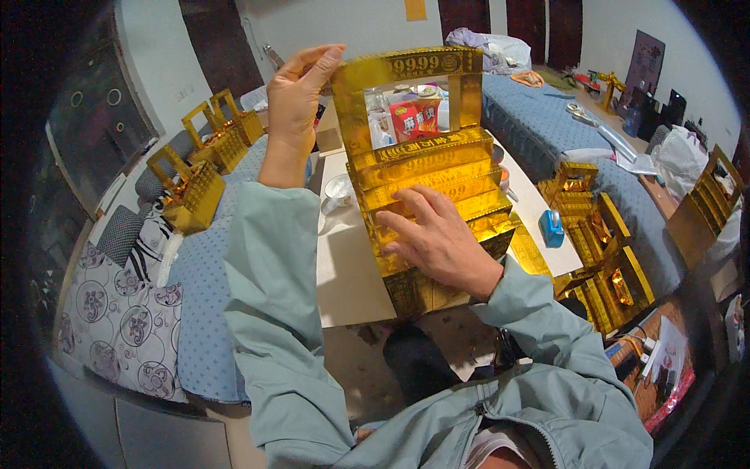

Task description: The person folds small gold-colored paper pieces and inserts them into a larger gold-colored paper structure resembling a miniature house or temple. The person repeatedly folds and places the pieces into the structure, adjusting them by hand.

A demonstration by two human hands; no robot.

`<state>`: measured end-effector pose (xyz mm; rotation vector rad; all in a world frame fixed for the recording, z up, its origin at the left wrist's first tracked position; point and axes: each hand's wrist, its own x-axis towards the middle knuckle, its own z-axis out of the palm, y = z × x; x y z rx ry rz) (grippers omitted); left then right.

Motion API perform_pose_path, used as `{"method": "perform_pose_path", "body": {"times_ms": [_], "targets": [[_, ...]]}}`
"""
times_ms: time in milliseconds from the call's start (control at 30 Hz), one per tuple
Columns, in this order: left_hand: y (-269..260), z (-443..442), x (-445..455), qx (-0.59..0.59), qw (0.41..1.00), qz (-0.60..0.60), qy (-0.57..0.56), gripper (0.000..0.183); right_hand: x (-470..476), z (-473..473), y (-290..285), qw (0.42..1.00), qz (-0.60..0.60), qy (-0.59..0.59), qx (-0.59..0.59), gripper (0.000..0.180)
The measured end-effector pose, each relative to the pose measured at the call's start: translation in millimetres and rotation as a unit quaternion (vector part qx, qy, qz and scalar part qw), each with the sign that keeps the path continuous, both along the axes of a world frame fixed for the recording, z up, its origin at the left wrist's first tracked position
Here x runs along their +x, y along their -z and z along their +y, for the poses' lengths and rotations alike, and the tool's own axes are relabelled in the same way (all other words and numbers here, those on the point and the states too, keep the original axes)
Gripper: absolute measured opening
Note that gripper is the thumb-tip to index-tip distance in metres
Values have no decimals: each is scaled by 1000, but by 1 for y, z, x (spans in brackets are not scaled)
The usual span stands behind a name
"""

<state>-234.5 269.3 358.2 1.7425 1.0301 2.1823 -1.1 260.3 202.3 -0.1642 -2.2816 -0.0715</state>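
Observation:
A stepped gold-foil card structure (436, 170) stands tilted before me on a white table (351, 281). An upright frame with a rectangular opening rises at its back, and printed numerals run along its tiers. My left hand (302, 97) is raised at the frame's upper left corner, thumb and fingers pinched together. Beside it a yellowish patch on the frame is blurred; whether I pinch the frame or something thin is unclear. My right hand (430, 237) lies over the middle tiers with its fingers apart, hiding part of them.
A blue tape dispenser (551, 228) stands at the table's right edge, and a cup (340, 189) at the left. Similar gold pieces sit on the left sofa (202, 281) and at right (603, 252). Scissors (580, 114) lie on the blue-covered bed (527, 111). A red packet (415, 120) shows through the frame.

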Motion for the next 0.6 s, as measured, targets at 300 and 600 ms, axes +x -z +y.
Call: {"method": "perform_pose_path", "body": {"times_ms": [300, 600], "targets": [[1, 2, 5, -2, 1000, -2, 13, 16, -6, 6, -2, 1000, 3, 10, -9, 38], [7, 4, -1, -5, 1000, 12, -5, 17, -12, 4, -8, 999, 6, 31, -14, 36]]}}
